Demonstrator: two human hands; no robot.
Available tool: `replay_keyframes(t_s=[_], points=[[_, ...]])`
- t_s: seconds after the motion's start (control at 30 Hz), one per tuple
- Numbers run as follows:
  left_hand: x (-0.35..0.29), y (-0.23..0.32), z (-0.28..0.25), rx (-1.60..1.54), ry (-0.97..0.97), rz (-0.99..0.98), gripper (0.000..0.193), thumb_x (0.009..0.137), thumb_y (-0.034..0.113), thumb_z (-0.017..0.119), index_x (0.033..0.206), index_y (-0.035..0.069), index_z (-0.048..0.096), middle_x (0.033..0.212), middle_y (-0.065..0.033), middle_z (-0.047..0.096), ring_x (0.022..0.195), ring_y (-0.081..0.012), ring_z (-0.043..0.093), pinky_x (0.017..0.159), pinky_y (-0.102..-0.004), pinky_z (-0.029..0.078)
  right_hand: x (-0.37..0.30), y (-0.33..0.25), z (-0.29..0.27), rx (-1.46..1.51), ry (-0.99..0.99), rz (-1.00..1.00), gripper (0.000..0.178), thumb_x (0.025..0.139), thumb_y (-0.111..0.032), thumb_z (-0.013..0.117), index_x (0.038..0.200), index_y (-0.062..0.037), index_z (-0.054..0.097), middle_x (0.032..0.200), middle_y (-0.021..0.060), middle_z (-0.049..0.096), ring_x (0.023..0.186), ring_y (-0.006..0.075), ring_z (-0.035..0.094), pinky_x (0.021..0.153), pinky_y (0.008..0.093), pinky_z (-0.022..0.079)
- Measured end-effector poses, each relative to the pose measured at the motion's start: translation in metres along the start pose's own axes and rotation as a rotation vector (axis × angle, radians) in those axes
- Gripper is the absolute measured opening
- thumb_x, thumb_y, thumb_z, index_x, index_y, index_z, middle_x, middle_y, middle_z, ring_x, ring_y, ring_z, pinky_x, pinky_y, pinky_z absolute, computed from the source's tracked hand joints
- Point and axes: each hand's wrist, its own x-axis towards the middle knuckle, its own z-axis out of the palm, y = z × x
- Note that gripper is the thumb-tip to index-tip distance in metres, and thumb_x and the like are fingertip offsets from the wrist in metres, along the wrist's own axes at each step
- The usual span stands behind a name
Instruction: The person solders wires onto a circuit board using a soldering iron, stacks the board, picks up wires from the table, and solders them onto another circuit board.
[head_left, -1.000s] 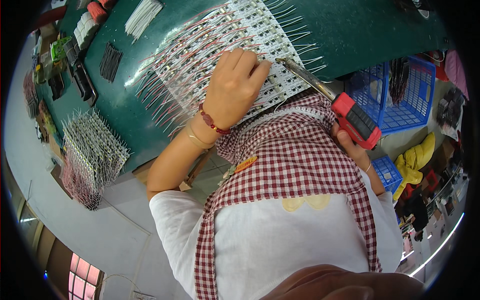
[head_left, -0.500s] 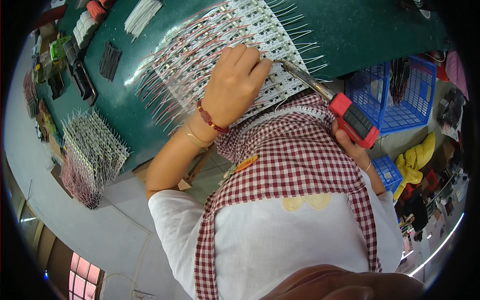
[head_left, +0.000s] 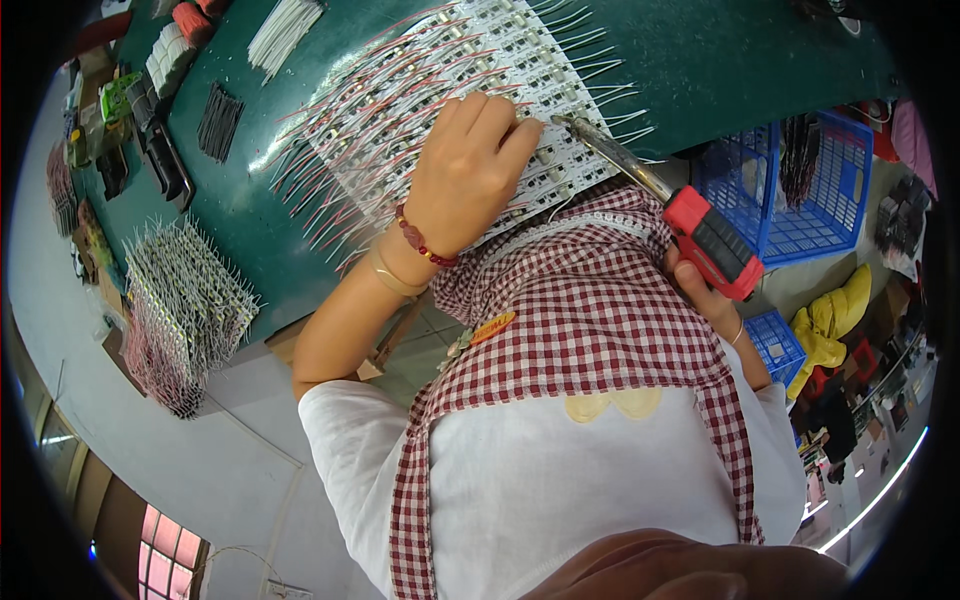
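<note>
A white panel of small circuit boards [head_left: 560,95] lies on the green table by its near edge, with rows of red, white and dark wires [head_left: 345,165] sticking out on both sides. My left hand [head_left: 468,165] is over the panel, its fingers curled and pinched together; whatever they hold is hidden. In my right hand [head_left: 705,295] is a red and black soldering iron [head_left: 712,240], held at its handle and mostly hiding that hand. Its long metal tip points left, just above the panel, a short gap from my left fingertips. A checked apron [head_left: 580,310] touches the panel's near edge.
A stack of wired boards [head_left: 190,310] sits at the table's left edge. Farther back lie a bundle of black wires [head_left: 219,122], a bundle of white wires [head_left: 284,38] and a long black-handled tool [head_left: 163,160]. Blue plastic crates [head_left: 820,190] stand low at the right.
The soldering iron has shifted slightly right and its tip has drawn a little away from my left fingertips. My left hand and the panel have hardly moved.
</note>
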Motion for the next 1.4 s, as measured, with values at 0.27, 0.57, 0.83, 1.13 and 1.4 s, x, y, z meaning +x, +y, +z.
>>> replay_keyframes(t_s=[0.27,0.57,0.83,1.13,1.4], points=[[-0.001,-0.002,0.000,-0.058,0.023,-0.013,0.017,0.071,0.004,0.061,0.088,0.004,0.064,0.077,-0.0068,0.048,0.074,-0.0225,0.050,0.064,-0.0333,0.040,0.003,-0.005,0.002,-0.006,0.020,-0.012,0.021,0.078,-0.018,0.067,0.087,0.0003,0.063,0.079,0.0108,0.061,0.069,0.0229,0.060,0.063,0.0320,0.048],[0.000,-0.002,0.002,-0.065,0.019,-0.021,0.020,0.068,0.003,0.060,0.088,0.002,0.063,0.078,-0.0080,0.048,0.075,-0.0237,0.050,0.066,-0.0337,0.041,0.004,0.001,0.003,-0.014,-0.001,-0.020,0.020,0.078,-0.018,0.067,0.086,-0.0002,0.063,0.077,0.0105,0.061,0.067,0.0238,0.060,0.062,0.0319,0.047],[0.001,0.001,0.002,-0.048,0.034,-0.020,0.024,0.067,-0.005,0.062,0.089,0.004,0.065,0.075,-0.0059,0.049,0.071,-0.0227,0.050,0.064,-0.0334,0.041,0.000,-0.003,0.003,-0.001,0.045,-0.040,0.022,0.079,-0.020,0.067,0.086,0.0003,0.064,0.077,0.0094,0.061,0.067,0.0225,0.059,0.062,0.0316,0.047],[0.004,0.001,-0.001,-0.026,0.042,-0.007,0.026,0.065,-0.004,0.062,0.090,0.004,0.065,0.076,-0.0062,0.049,0.071,-0.0230,0.050,0.063,-0.0330,0.040,-0.002,0.000,0.003,0.017,0.032,-0.027,0.025,0.081,-0.024,0.067,0.086,0.0003,0.064,0.077,0.0090,0.062,0.069,0.0206,0.060,0.063,0.0310,0.047],[-0.006,0.009,0.000,-0.066,0.019,0.006,0.020,0.069,0.004,0.059,0.089,0.003,0.061,0.078,-0.0071,0.045,0.073,-0.0222,0.048,0.065,-0.0328,0.040,-0.009,0.000,-0.006,-0.027,0.019,-0.022,0.017,0.075,-0.016,0.066,0.082,-0.0011,0.063,0.075,0.0092,0.061,0.066,0.0230,0.059,0.060,0.0316,0.046]])
